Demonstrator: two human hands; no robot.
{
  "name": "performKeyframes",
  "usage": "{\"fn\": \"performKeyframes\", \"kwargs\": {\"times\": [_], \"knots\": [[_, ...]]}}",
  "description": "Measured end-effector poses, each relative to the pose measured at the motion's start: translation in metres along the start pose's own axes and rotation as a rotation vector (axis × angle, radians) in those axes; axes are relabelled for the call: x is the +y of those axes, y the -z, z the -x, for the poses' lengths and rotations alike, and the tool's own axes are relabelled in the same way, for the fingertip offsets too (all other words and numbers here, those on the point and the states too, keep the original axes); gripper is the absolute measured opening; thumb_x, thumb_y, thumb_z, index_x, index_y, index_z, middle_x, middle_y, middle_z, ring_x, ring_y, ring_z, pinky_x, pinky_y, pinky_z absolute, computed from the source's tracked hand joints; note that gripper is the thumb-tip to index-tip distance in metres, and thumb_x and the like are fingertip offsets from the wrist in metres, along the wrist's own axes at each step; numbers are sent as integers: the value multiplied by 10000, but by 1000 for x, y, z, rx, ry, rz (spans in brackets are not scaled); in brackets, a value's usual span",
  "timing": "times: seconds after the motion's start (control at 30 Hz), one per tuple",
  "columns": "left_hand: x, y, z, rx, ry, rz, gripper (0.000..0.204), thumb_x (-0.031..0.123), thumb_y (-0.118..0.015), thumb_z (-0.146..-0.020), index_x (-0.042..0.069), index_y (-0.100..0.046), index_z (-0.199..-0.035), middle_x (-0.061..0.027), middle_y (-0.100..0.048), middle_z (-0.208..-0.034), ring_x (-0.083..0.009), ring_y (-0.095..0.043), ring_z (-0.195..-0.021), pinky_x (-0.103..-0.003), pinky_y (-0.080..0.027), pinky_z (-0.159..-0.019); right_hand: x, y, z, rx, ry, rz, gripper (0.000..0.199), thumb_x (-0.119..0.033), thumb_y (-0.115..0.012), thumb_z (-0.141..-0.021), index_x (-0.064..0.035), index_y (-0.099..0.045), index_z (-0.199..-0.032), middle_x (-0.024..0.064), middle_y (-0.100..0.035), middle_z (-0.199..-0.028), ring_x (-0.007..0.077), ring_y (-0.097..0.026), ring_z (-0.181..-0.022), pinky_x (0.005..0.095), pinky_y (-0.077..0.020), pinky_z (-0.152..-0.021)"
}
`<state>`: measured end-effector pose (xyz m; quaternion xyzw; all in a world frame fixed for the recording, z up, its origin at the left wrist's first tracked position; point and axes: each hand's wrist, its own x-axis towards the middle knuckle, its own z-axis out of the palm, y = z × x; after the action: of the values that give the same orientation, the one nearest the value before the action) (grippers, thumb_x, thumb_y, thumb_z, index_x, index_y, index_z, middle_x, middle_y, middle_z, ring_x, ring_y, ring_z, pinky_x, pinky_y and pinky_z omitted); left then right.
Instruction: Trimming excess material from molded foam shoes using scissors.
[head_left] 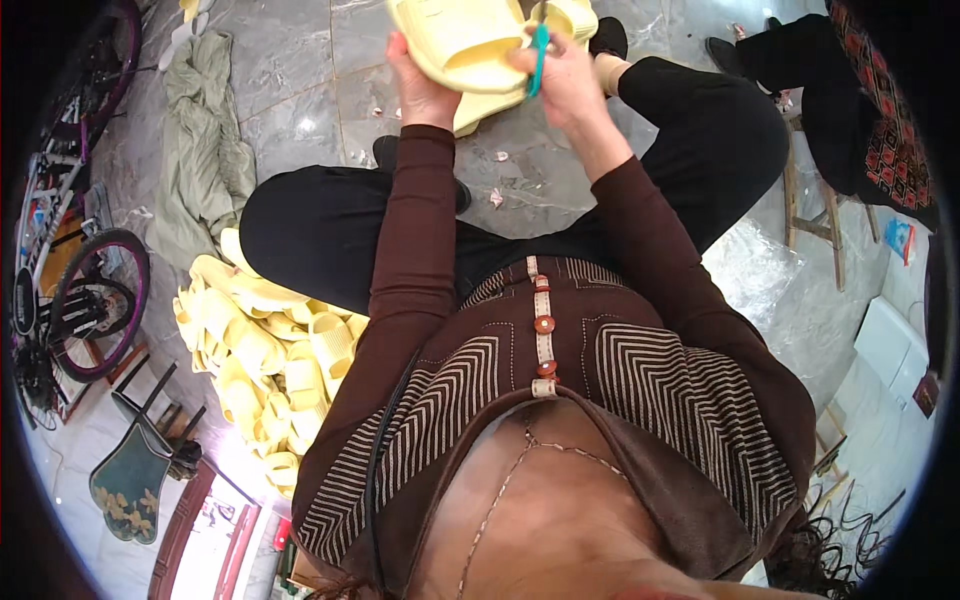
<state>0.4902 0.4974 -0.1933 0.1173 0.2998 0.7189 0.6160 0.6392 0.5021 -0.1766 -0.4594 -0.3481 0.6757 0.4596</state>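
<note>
At the top middle, my left hand (425,90) grips the side of a pale yellow slide slipper (455,25), its thumb raised along the edge. My right hand (574,88) is closed on a pair of scissors with teal handles (538,62). A dark part of the scissors points away from me, and most of the blades are hidden. The right fingertips are close to the slipper's strap; whether they touch it I cannot tell. Behind and below the held slipper, more yellow slippers (572,16) show in part.
A heap of yellow slippers (265,350) lies left of my legs. Grey-green cloth (200,150) is spread on the marble floor (300,95), which has small scraps on it. Bicycles (95,300) and a chair (130,485) stand at left. Another person's dark-trousered leg (800,75) and a wooden stool (815,200) are at right.
</note>
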Motion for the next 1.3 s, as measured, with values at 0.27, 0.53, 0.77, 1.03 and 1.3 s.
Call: {"fn": "performKeyframes", "kwargs": {"times": [0.27,0.53,0.77,1.03,1.3], "knots": [[-81,136,33,540,405,-2006,738,366,-647,-704,120,-308,-1312,-208,-334,-1301,-345,-388,-1165,-436,-364,-891,-83,11,-17,222,738,920,282,-22,-528,-747,26,-517,-1025,209,-585,-843,264,-588,-778,315,-441,-677],[-43,196,-15,-47,295,-2634,468,191,-430,-828,273,-327,-1277,-103,-330,-1330,-356,-423,-1110,-545,-352,-850,-66,46,-32,166,590,1277,377,-103,-576,-719,-54,-511,-1087,201,-593,-821,352,-582,-775,388,-466,-684],[-33,218,-41,-457,27,-2595,400,150,-416,-828,239,-380,-1217,-62,-381,-1286,-334,-510,-969,-489,-415,-770,-5,40,-34,-11,395,1259,320,-106,-540,-732,-41,-483,-1040,205,-591,-836,383,-568,-803,443,-463,-684],[-14,216,-70,-491,48,-2474,369,107,-429,-807,168,-487,-1166,-123,-500,-1178,-314,-545,-944,-438,-437,-775,9,43,-31,-87,357,1255,334,-90,-559,-724,-59,-512,-1053,203,-597,-809,362,-583,-773,415,-473,-670],[92,116,-135,-443,413,-1486,398,205,-564,-803,63,-498,-1168,-35,-581,-1030,-146,-527,-956,-314,-430,-818,-58,65,-48,-37,517,1222,404,-74,-552,-712,-55,-495,-1111,210,-597,-830,364,-578,-792,390,-458,-696]]}}
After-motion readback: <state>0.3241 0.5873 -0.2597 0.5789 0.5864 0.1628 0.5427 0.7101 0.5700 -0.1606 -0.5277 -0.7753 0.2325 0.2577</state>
